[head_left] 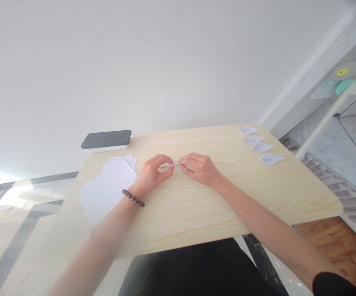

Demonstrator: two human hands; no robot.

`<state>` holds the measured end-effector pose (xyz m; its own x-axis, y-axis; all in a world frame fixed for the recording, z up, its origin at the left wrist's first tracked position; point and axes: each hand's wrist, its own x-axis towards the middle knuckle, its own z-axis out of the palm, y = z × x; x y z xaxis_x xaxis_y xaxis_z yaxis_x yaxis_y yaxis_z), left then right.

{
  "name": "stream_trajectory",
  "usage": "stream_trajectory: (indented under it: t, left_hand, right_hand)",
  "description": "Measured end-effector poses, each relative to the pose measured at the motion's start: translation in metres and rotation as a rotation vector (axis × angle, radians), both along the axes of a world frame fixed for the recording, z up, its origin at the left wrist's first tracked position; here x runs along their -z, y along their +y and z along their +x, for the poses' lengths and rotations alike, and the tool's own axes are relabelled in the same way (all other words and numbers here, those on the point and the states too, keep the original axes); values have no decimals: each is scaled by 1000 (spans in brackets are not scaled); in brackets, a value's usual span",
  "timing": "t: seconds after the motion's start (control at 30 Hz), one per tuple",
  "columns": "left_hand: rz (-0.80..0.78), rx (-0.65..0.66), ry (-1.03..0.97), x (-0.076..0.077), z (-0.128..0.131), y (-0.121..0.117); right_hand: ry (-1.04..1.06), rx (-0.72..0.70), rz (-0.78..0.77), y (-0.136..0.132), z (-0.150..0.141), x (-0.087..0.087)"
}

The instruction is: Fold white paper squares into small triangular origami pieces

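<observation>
Between my two hands, above the middle of the table, is a small folded piece of white paper [167, 166], seen nearly edge-on. My left hand [157, 172], with a dark beaded bracelet [133, 198] at its wrist, pinches the paper between thumb and fingers. At the paper's right end my right hand [200, 167] closes thumb and fingertips on it. The fingers cover much of the paper, so its full shape is hidden. Left of my left hand lies a loose stack of white paper sheets [108, 185].
Several folded paper pieces [270, 159] line the table's right side. At the back left a dark-screened phone [106, 139] rests on a white block, with a white cable [139, 137] behind. The pale wooden table [180, 226] meets a white wall [153, 61].
</observation>
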<state>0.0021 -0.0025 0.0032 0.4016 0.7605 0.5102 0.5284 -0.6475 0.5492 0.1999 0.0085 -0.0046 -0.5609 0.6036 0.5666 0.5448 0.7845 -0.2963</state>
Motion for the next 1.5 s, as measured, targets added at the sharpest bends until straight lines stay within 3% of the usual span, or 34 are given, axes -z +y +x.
stream_trajectory:
  t: [1.3, 1.5]
  left_hand:
    - [81, 62, 26, 2, -1, 2]
    - [84, 30, 35, 2, 0, 2]
  right_hand:
    - [0, -60, 61, 2, 1, 1]
    - [72, -64, -40, 1, -1, 0]
